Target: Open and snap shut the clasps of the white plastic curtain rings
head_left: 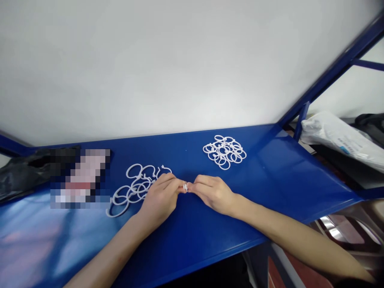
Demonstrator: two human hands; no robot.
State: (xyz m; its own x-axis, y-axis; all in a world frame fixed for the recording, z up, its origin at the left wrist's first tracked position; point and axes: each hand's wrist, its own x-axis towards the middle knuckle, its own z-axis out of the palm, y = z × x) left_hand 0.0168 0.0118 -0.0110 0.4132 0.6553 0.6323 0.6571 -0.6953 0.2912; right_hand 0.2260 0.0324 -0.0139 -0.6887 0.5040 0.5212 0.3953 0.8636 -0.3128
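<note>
My left hand (163, 194) and my right hand (212, 193) meet over the blue table, fingertips pinched together on a white plastic ring (185, 187). Only a small white piece of it shows between the fingers; the rest is hidden. Just left of and partly behind my left hand lies a loose spread of white plastic rings (132, 190), some of them with open ends. Beyond my right hand, a tighter pile of white rings (224, 150) lies flat, and those look closed.
The blue table (192, 248) backs onto a pale wall. At its left are a black bag (18, 172) and a pixelated flat object (87, 172). A blue metal frame (327, 80) rises at the right, with a white plastic package (345, 140) beyond it and a stool (351, 230) below.
</note>
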